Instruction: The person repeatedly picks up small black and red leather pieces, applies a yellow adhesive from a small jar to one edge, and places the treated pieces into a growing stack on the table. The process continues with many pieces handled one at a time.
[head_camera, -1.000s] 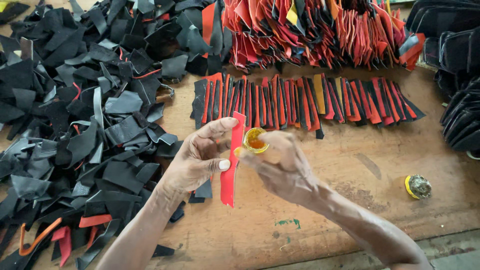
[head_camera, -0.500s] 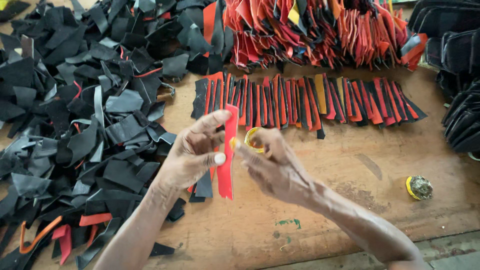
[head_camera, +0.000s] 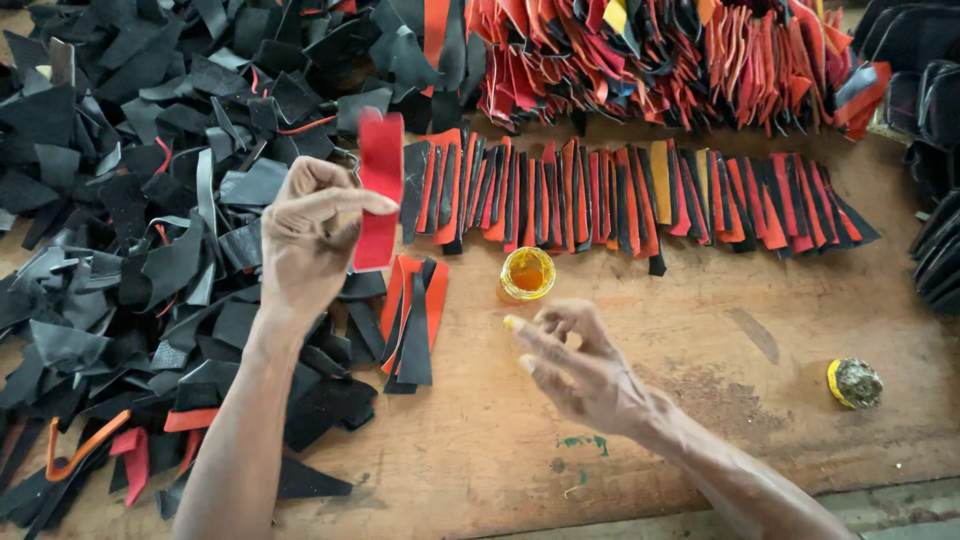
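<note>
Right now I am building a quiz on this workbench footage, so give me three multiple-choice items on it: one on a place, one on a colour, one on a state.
1. Where does the small yellow pot stand?
A. On the wooden table, just below the row of strips
B. On the black scrap pile
C. In the right hand

2. What colour is the strip that the left hand holds up?
A. Black
B. Red
C. Yellow

3. What is the state of the right hand?
A. Clenched on a strip
B. Flat on the table
C. Open and holding nothing, fingers spread

Answers: 1 A, the pot sits on bare wood under the laid-out row. 2 B, the raised strip is plainly red. 3 C, its fingers are spread near the pot with nothing in them.
</note>
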